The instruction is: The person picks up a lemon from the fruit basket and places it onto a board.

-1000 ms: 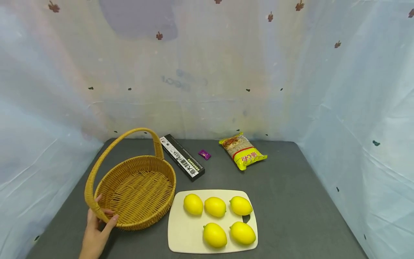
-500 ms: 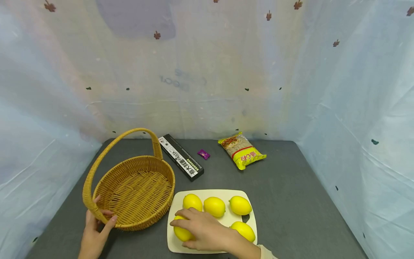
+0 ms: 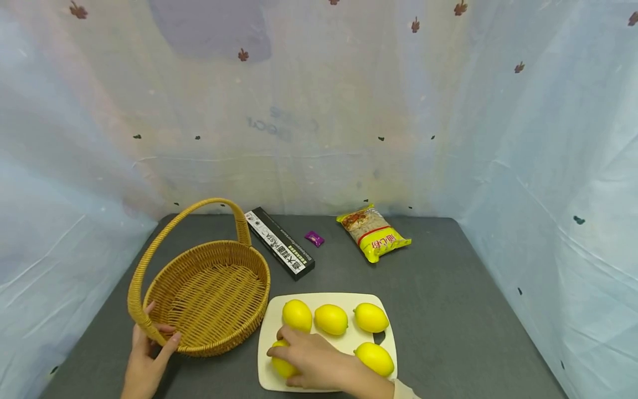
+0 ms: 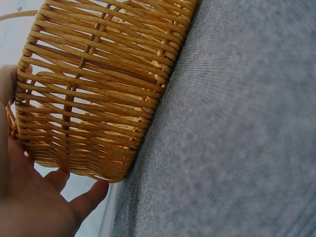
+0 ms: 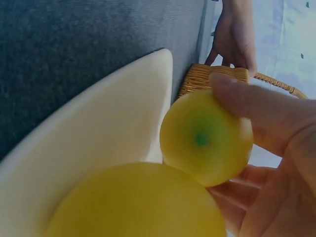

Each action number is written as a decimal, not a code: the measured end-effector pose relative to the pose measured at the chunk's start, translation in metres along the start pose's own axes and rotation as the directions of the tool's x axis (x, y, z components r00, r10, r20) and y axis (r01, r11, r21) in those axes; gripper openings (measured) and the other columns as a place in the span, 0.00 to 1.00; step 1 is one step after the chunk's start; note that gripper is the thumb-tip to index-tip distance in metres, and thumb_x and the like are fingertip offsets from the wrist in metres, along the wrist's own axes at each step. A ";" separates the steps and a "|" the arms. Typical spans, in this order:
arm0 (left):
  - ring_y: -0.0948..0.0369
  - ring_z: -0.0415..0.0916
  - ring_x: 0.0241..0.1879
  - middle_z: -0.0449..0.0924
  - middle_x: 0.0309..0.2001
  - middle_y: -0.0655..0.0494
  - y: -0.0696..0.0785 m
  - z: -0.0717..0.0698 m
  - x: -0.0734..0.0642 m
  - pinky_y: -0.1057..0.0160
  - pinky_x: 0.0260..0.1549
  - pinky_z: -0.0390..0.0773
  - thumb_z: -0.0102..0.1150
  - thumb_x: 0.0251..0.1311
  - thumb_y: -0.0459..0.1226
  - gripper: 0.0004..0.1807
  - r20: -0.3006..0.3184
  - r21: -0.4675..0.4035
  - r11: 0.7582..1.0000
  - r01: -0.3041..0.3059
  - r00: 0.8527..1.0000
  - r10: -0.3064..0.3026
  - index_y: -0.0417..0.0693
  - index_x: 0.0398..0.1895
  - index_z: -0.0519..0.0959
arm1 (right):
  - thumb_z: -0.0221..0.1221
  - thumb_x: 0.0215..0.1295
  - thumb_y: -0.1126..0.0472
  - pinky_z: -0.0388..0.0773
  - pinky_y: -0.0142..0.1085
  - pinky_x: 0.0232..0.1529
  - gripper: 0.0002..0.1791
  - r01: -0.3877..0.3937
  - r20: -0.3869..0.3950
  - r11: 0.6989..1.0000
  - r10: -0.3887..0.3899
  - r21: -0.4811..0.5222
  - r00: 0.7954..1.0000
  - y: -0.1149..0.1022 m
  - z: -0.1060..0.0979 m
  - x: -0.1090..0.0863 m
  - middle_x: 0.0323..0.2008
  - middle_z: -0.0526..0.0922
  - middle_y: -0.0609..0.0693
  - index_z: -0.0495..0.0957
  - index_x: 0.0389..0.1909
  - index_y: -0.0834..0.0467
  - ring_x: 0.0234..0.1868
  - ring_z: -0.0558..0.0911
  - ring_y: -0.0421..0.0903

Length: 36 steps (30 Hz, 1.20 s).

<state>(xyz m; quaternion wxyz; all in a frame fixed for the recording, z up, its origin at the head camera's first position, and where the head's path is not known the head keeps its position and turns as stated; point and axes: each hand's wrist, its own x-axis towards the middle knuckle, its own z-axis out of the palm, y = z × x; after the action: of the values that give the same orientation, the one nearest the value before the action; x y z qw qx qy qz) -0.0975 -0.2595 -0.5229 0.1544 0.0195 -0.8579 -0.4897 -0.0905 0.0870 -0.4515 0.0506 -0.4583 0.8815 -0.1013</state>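
Observation:
My left hand grips the near left side of a wicker basket, by the foot of its arched handle. In the left wrist view, fingertips touch the woven wall. At the front left of a cream cutting board, my right hand holds a yellow lemon, its green-tipped end facing the right wrist camera. Other lemons lie on the board, along its back and at the front right. The right hand covers the front middle. A second lemon fills the right wrist view's foreground.
Behind the basket and board lie a black pasta box, a small purple packet and a yellow food bag. All stand on a dark grey table, enclosed by pale curtains at the back and sides.
My right hand has come in from the lower right and has a lemon at the board's front left, shifting slightly nearer me since half a second ago. The left hand and basket stay put.

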 end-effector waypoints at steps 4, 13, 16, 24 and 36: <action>0.79 0.65 0.41 0.61 0.54 0.43 -0.001 0.000 -0.001 0.79 0.33 0.69 0.59 0.69 0.32 0.45 0.000 0.003 1.000 0.008 1.000 -0.008 0.46 0.81 0.42 | 0.76 0.52 0.51 0.70 0.23 0.35 0.32 -0.017 -0.016 0.993 0.015 -0.113 1.000 -0.003 0.005 0.002 0.53 0.72 0.46 0.78 0.60 0.46 0.49 0.72 0.38; 0.79 0.63 0.42 0.59 0.57 0.42 -0.002 0.000 0.001 0.81 0.33 0.68 0.59 0.69 0.31 0.40 -0.002 0.001 1.000 -0.012 1.000 0.012 0.39 0.78 0.49 | 0.77 0.48 0.49 0.71 0.29 0.45 0.31 -0.052 -0.101 0.944 0.021 -0.325 0.995 -0.007 0.016 0.003 0.56 0.71 0.50 0.81 0.56 0.48 0.55 0.69 0.45; 0.79 0.63 0.42 0.58 0.57 0.43 -0.001 -0.001 0.002 0.81 0.33 0.67 0.59 0.69 0.31 0.38 -0.005 0.004 1.000 -0.010 1.000 0.010 0.37 0.77 0.53 | 0.76 0.49 0.51 0.70 0.31 0.44 0.30 -0.075 -0.130 0.931 0.030 -0.358 0.991 -0.006 0.016 0.003 0.56 0.72 0.51 0.81 0.55 0.48 0.55 0.69 0.45; 0.78 0.62 0.44 0.57 0.59 0.43 0.000 0.000 0.002 0.82 0.34 0.66 0.58 0.70 0.32 0.34 -0.001 0.007 1.000 -0.005 1.000 0.005 0.34 0.74 0.57 | 0.74 0.51 0.54 0.69 0.32 0.44 0.29 -0.101 -0.145 0.930 0.052 -0.354 0.988 -0.004 0.015 0.003 0.56 0.72 0.51 0.80 0.57 0.48 0.54 0.69 0.45; 0.78 0.61 0.45 0.56 0.61 0.45 -0.001 0.001 0.004 0.82 0.35 0.65 0.58 0.69 0.32 0.28 -0.007 0.008 1.000 -0.006 1.000 0.007 0.32 0.69 0.63 | 0.79 0.43 0.49 0.66 0.31 0.42 0.33 -0.102 -0.211 0.934 0.030 -0.342 0.977 -0.002 0.015 0.000 0.56 0.72 0.51 0.82 0.54 0.46 0.54 0.70 0.45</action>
<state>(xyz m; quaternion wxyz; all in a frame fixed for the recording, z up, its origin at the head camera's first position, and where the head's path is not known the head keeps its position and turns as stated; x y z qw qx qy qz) -0.1016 -0.2600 -0.5232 0.1589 0.0190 -0.8593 -0.4859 -0.0860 0.0840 -0.4659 -0.1183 -0.4173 0.9009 0.0130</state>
